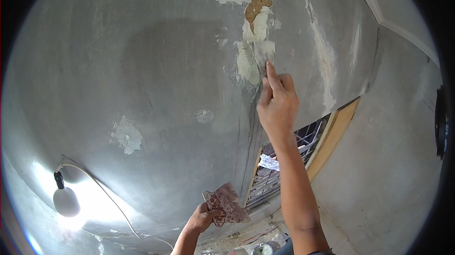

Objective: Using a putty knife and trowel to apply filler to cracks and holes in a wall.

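Note:
My right hand [280, 106] is raised to the grey wall [180, 75], closed round a putty knife [264, 50] with its index finger stretched toward the blade. The blade lies against a pale, whitish-green filler patch [247, 65]. Above it, a jagged strip of brown bare material [259, 5] shows between more pale filler. Lower down, the fingers and thumb of my left hand [201, 219] grip a broad filling blade [230, 204] smeared reddish-brown, held away from the putty knife. The knife's handle is mostly hidden by my right hand.
A lit bulb [66, 202] hangs at the lower left on a pale cord [106, 192]. A barred window [265, 184] with a wooden frame [334, 136] lies behind my right forearm. Below stands a bucket [262, 249]. A dark round object [441, 122] is at the right edge.

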### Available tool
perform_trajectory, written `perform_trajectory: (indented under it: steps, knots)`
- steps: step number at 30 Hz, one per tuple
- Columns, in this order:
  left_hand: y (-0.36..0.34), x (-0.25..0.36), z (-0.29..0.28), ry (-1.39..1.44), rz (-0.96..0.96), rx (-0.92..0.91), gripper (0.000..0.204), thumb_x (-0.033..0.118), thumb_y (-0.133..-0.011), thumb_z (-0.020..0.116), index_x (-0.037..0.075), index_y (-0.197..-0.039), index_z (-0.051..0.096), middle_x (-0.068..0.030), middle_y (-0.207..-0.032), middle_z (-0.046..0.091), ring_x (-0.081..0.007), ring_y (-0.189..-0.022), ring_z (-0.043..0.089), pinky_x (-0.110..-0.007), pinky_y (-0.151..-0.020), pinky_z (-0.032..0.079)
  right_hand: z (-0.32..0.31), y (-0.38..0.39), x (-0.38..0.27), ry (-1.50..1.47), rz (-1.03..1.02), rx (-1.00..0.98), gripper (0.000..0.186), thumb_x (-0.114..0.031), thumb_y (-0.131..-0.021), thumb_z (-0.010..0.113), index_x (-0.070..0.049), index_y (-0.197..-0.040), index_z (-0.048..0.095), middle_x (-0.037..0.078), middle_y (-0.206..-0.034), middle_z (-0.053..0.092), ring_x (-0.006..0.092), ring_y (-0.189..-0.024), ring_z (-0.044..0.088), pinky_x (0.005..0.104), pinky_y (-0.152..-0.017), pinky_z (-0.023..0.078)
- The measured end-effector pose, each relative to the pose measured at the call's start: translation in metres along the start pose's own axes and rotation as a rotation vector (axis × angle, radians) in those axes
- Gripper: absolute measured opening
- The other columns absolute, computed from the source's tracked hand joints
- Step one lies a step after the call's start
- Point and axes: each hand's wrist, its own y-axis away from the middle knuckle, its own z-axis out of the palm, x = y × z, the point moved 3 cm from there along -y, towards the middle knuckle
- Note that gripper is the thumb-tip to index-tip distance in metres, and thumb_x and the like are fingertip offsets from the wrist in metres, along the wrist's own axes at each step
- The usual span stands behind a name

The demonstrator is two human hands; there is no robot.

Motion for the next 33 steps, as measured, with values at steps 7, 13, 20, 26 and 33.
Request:
perform_trajectory:
  steps: [7, 13, 20, 26, 33]
  knots:
    - [0.002, -0.009, 0.002, -0.019, -0.062, -0.004, 0.037, 0.000, -0.076, 0.062, -0.008, -0.112, 0.057, -0.0110, -0.100, 0.065, -0.0190, -0.087, 0.062, -0.032, -0.077, 0.049, 0.039, 0.001, -0.008, 0.010, 0.018, 0.055, 0.052, -0.001, -0.081, 0.063, 0.002, -0.132, 0.050, 0.013, -0.090, 0.050, 0.0212, -0.058, 0.060, 0.0310, -0.049, 0.053]
    - [0.003, -0.008, -0.003, 0.052, -0.080, 0.042, 0.036, 0.000, -0.075, 0.062, -0.008, -0.110, 0.057, -0.0111, -0.098, 0.066, -0.0190, -0.086, 0.063, -0.031, -0.077, 0.049, 0.051, 0.027, -0.021, -0.022, 0.094, -0.024, 0.053, 0.005, -0.082, 0.060, 0.005, -0.133, 0.048, 0.013, -0.087, 0.050, 0.0198, -0.061, 0.059, 0.0297, -0.054, 0.052]
    - [0.006, 0.003, 0.000, -0.017, -0.025, 0.050, 0.030, 0.005, -0.077, 0.064, -0.006, -0.104, 0.062, -0.0079, -0.092, 0.066, -0.0155, -0.080, 0.059, -0.029, -0.073, 0.047, 0.018, 0.076, -0.025, -0.126, 0.081, -0.194, 0.045, 0.000, -0.083, 0.060, 0.007, -0.127, 0.052, 0.015, -0.087, 0.050, 0.0231, -0.060, 0.062, 0.0309, -0.050, 0.055]
    - [0.010, 0.008, 0.009, -0.044, -0.024, 0.043, 0.029, 0.007, -0.077, 0.064, -0.006, -0.103, 0.062, -0.0071, -0.091, 0.066, -0.0153, -0.080, 0.059, -0.029, -0.074, 0.046, -0.014, -0.007, -0.001, 0.074, -0.004, -0.008, 0.045, -0.001, -0.083, 0.061, 0.003, -0.127, 0.055, 0.012, -0.084, 0.052, 0.0201, -0.060, 0.059, 0.0293, -0.051, 0.051]
    - [0.006, -0.004, 0.003, -0.021, -0.035, 0.054, 0.029, 0.006, -0.076, 0.065, -0.006, -0.103, 0.062, -0.0070, -0.092, 0.065, -0.0157, -0.081, 0.058, -0.030, -0.074, 0.046, 0.010, 0.007, 0.013, 0.081, -0.040, -0.069, 0.044, -0.002, -0.083, 0.061, 0.000, -0.127, 0.056, 0.011, -0.084, 0.052, 0.0204, -0.059, 0.060, 0.0308, -0.051, 0.051]
